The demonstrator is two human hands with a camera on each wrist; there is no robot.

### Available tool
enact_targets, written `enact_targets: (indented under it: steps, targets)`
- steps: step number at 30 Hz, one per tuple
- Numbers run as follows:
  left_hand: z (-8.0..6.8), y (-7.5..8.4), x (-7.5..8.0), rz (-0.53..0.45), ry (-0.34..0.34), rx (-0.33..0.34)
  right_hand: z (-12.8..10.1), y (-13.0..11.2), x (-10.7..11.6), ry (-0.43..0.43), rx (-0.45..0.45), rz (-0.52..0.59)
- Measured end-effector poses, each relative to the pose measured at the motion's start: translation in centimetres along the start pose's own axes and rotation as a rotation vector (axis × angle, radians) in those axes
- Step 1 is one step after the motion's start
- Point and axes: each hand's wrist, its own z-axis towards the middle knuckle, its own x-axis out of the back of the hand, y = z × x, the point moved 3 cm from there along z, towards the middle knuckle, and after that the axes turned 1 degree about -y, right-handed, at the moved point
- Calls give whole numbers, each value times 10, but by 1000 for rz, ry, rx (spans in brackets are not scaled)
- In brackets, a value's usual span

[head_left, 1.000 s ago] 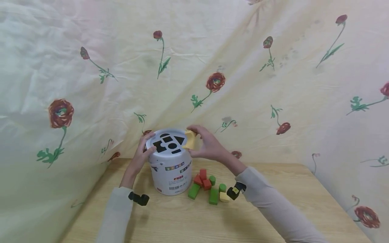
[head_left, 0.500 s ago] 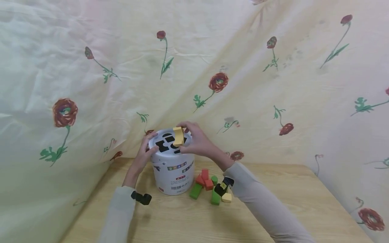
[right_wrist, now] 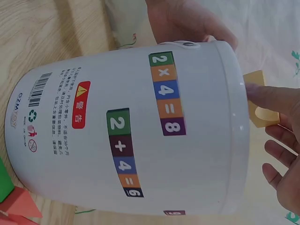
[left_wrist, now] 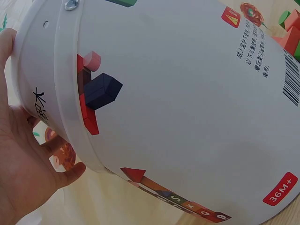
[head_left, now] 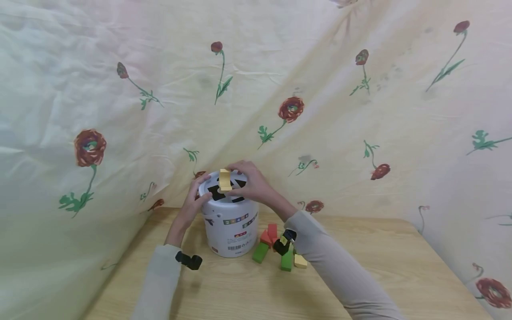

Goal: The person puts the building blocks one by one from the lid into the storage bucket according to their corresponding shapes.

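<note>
On top of the white plastic shape-sorter bucket (head_left: 230, 222), over its slotted lid (head_left: 228, 192), the right hand (head_left: 250, 184) pinches a yellow wooden bridge-shaped block (head_left: 225, 180) between thumb and fingertips. The block stands on end, long axis roughly upright, its lower end touching or just above the black cut-outs near the lid's middle; whether it sits over a matching opening cannot be told from the head view. In the right wrist view the yellow block (right_wrist: 260, 98) shows past the bucket's rim (right_wrist: 234, 117), one fingertip lying across it and the other fingers (right_wrist: 281, 161) loosely spread below, touching nothing. So the block lies directly between the right fingertips and the lid, and this hand is the nearer one to the openings.

The left hand (head_left: 194, 200) curls round the bucket's far left side at the rim, thumb and fingers gripping the wall; the left wrist view shows the palm (left_wrist: 23, 159) pressed against the white wall (left_wrist: 187, 103) just under the lid band. The bucket stands upright on the pale wooden table (head_left: 240, 293).

Just right of the bucket's base lie loose blocks: a red cluster (head_left: 270, 233), a green bar (head_left: 260, 252), a second green block (head_left: 287, 262) and a small yellow piece (head_left: 300, 261), partly hidden by the right sleeve (head_left: 332, 262). A flowered cloth (head_left: 120, 89) hangs behind.
</note>
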Motion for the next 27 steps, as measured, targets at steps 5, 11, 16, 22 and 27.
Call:
enact_targets:
  steps: [5, 11, 16, 22, 27]
  targets:
    - [1, 0, -1, -12, -3, -13, 4, 2, -6, -5, -10, 42]
    - [1, 2, -3, -15, -7, -22, 6, 5, -16, -58, -39, 58]
    - [1, 1, -3, -10, -8, -25, 7, 10, -20, -96, -89, 52]
    - [0, 2, -3, -27, -7, -43, 8, 13, -16, -162, -125, 34]
    - [-1, 1, -1, -37, -11, -53, 10, 14, -14, -208, -124, 30]
